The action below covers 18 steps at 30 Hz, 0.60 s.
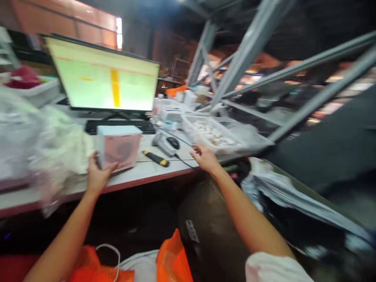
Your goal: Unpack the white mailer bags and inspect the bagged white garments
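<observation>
One cluttered white table (152,170) edged red, beneath grey steel shelving (252,43).

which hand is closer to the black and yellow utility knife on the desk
Right. The right hand hovers open just right of the slim black and yellow utility knife; the left hand grips a pink cardboard box farther left.

We can read no text anywhere in this blurred view: the monitor (102,76) at the counter's back edge shows only yellow and orange bands, the pink box (118,147) near the front edge bears a dark smudge, and the black bin's label (192,231) is illegible.
</observation>
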Each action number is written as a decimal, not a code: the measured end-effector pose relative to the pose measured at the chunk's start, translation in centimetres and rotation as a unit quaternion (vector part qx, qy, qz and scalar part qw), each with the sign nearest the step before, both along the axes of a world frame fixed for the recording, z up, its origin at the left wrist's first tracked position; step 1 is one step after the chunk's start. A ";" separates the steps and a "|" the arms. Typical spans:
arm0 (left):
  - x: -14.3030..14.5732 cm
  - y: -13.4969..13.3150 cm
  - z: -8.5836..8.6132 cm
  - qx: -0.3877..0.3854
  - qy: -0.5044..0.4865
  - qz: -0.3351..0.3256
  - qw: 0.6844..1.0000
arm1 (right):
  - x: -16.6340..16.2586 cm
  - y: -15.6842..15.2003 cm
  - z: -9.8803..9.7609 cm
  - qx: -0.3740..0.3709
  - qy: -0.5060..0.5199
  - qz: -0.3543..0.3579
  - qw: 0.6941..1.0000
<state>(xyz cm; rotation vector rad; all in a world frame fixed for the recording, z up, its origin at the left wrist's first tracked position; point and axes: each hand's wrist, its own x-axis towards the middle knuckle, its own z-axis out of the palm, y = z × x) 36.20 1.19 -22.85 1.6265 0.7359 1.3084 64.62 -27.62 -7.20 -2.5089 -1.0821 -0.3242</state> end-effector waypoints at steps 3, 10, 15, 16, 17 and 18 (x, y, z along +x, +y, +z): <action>-2.9 0.6 -1.4 -0.054 0.006 0.045 0.998 | 0.8 5.1 -3.7 -0.061 -0.023 -0.023 0.998; -1.3 -0.1 -0.5 -0.066 -0.025 0.025 0.997 | 1.0 10.7 -5.5 -0.157 0.044 -0.067 0.984; -1.5 -0.4 -0.1 -0.003 0.018 0.043 0.999 | -0.2 14.2 -5.6 -0.193 0.025 -0.028 0.980; -1.7 -0.6 -0.1 0.043 0.032 0.058 0.997 | -0.5 14.8 -5.7 -0.199 0.022 -0.022 0.980; -1.8 -0.8 -0.2 0.103 0.050 0.073 0.991 | -0.8 15.4 -5.8 -0.201 0.021 -0.020 0.979; -1.9 -1.1 -0.4 0.169 0.070 0.083 0.980 | -1.1 15.9 -5.9 -0.200 0.026 -0.020 0.979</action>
